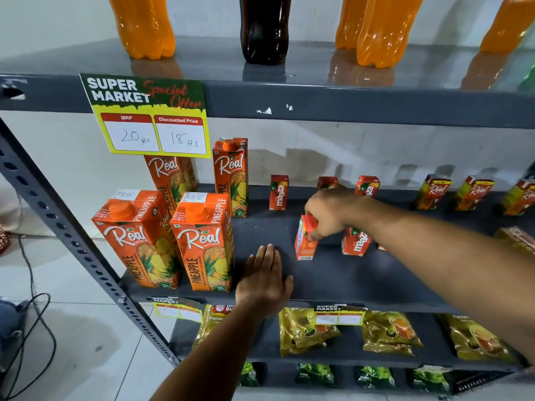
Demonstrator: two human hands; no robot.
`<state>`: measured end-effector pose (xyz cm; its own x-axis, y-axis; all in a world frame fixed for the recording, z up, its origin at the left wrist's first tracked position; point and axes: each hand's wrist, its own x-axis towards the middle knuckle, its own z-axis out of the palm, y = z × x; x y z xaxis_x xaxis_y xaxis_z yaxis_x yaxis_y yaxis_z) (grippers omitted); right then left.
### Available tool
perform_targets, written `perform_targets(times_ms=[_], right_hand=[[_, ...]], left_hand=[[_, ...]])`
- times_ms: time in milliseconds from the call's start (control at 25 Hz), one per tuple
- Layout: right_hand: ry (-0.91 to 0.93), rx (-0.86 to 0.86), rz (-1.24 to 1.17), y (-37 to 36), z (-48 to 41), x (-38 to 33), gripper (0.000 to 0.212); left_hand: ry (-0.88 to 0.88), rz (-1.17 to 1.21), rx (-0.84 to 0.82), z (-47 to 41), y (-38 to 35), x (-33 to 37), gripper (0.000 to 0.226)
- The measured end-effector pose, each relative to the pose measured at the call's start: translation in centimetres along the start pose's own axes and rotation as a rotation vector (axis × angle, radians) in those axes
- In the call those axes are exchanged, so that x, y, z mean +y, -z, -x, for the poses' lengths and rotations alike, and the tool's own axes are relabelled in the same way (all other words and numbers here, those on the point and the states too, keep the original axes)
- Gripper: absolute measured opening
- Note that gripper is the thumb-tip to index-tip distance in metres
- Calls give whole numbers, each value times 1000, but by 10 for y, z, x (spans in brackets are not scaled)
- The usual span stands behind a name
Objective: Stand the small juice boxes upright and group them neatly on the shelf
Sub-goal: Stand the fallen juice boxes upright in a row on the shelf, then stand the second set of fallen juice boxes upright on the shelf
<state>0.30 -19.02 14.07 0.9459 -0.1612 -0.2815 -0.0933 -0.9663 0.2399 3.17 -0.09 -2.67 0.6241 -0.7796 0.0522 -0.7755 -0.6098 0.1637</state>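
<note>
My right hand (330, 211) grips the top of a small red-orange juice box (305, 244) that stands on the dark grey shelf (347, 273), slightly tilted. A second small Maaza box (356, 241) stands just to its right, partly behind my forearm. Three more small Maaza boxes stand at the back of the shelf: one at the left (278, 192), one behind my hand (327, 182), one to the right (367, 185). My left hand (265, 274) rests flat on the shelf near its front edge, holding nothing.
Tall Real pineapple cartons (202, 241) fill the shelf's left end. Small Real boxes (432, 192) line the back right, and another box (516, 238) lies at the far right. Soda bottles (265, 27) stand above; yellow snack packs (307, 328) hang below. A price sign (150, 117) hangs from the upper shelf.
</note>
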Motion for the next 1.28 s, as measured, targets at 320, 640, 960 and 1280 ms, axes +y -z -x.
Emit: perform_targets(times_ms=[320,640,960,1280], right_hand=[[-374,-5,-38,-3,-3,-22,82],[-468,411,-418,-25,88,122,64],[-879,144,-663,-187,262,315,26],[-962,297,-846,-284,261,325,43]], left_hand=[[18,-13,11,2,0,0,75],[-57,57,240,28,14,22,70],[-309,180,212,-24,-23,280,60],[-38,-11,73,-64,-58,327,68]])
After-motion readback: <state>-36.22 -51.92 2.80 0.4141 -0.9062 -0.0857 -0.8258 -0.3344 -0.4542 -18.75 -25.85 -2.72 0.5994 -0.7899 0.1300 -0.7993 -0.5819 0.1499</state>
